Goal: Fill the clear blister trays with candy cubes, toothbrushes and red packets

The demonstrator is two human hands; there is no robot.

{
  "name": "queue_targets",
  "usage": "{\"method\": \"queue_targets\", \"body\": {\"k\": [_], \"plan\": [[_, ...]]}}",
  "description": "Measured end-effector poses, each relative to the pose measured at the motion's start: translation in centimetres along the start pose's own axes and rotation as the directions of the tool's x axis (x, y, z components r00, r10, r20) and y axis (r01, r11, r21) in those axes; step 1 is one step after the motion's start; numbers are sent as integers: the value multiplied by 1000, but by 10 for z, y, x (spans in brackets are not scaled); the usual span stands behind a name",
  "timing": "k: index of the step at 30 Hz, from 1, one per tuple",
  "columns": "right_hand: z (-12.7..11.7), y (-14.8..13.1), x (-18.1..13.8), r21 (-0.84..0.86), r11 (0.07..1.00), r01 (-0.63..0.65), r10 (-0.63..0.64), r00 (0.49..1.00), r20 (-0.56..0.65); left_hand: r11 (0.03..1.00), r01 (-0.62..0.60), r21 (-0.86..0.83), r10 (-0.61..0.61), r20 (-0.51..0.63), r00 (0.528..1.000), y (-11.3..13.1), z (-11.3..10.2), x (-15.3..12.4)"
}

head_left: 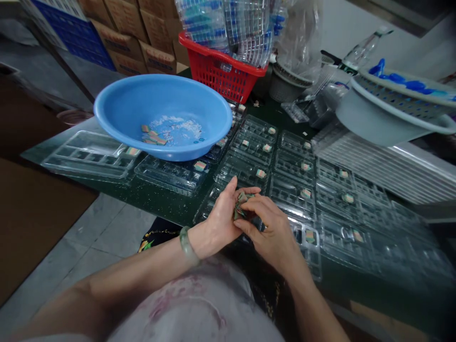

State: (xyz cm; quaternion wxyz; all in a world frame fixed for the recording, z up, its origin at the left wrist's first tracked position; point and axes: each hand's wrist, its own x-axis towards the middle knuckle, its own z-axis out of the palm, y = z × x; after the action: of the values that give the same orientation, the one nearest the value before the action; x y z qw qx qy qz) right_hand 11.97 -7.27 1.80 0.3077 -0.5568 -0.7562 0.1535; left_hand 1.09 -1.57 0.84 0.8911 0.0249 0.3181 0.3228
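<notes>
My left hand (220, 219) is cupped over the near edge of the table and holds a small stack of striped, multicoloured eraser-like blocks (241, 203). My right hand (271, 227) meets it from the right, its fingertips pinching at the same stack. Below both hands lie clear plastic blister trays (295, 166) with many compartments; a single striped block (261, 174) sits in one pocket of each of several trays. A blue basin (162, 114) at the left holds a few more striped blocks and some white crumbs.
A red basket (221, 71) stuffed with clear packaging stands behind the basin. A grey basin (388, 114) with a perforated tray of blue pieces sits at the right on white ribbed sheets (392, 166). Cardboard boxes (135, 28) are stacked at the back left. Floor lies below left.
</notes>
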Motion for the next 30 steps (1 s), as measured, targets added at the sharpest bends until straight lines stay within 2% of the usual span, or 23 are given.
{"method": "queue_targets", "body": {"k": [7,12,16,19,23,30], "plan": [[6,-1,-7,-64,998,-6,3,999,-39,1000,15,-12,-15,-16,1000,-1,3,0],[-8,2,-11,78,997,-29,31,999,-28,997,29,73,-29,6,1000,-1,2,1],[-21,6,-9,-54,996,-73,77,994,79,993,44,109,-51,64,997,-4,-1,4],[-22,7,-6,-169,979,-113,135,984,120,985,52,166,-66,78,995,-6,-1,3],[-18,8,-3,-229,956,-182,210,973,101,972,56,229,-62,16,998,-6,2,-1],[-12,8,-5,-230,938,-261,273,962,24,966,33,255,-36,7,999,-5,7,-2]]}}
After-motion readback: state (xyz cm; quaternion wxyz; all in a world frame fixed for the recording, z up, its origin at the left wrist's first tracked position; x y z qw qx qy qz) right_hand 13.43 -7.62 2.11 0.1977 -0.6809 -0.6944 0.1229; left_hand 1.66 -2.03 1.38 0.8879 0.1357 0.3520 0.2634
